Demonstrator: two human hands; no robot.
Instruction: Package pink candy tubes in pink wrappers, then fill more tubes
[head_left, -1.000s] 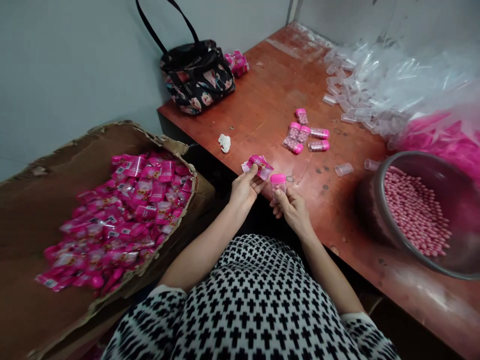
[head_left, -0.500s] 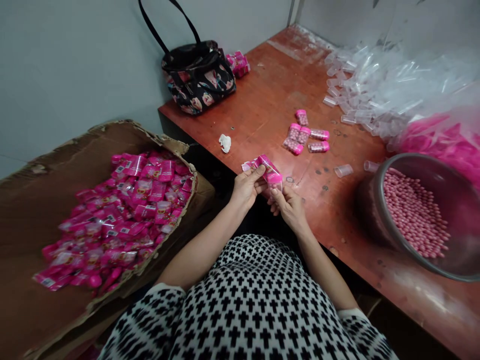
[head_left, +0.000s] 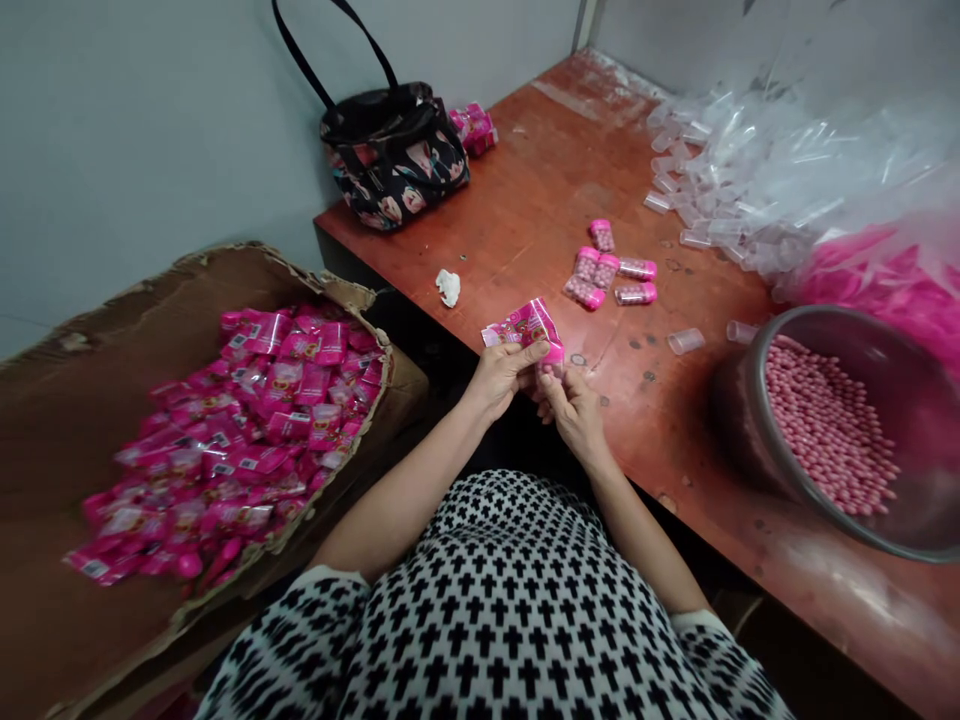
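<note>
A pink printed plastic packet [head_left: 537, 322] is between my two hands at the table's front edge. My left hand [head_left: 501, 378] is closed on it, thumb stretched across its front. My right hand [head_left: 573, 408] pinches the packet's lower right end, where a clear part shows; what lies inside is mostly covered by my fingers. Just beyond, on the table, several small clear jars [head_left: 592, 268] of pink beads with bright pink caps lie close together. An uncapped clear tube [head_left: 685, 341] lies to the right of my hands.
A torn cardboard box [head_left: 45, 440] on the left holds many pink packets [head_left: 247, 440]. On the red-brown table [head_left: 517, 210] are a grey bucket [head_left: 780, 480] of pink beads, heaped clear tubes [head_left: 720, 190], a floral handbag [head_left: 397, 170] and a white scrap [head_left: 448, 288].
My left thumb has moved right and down across the packet. The packet's printed upper part now stands more spread out. My right hand stays nearly in place.
</note>
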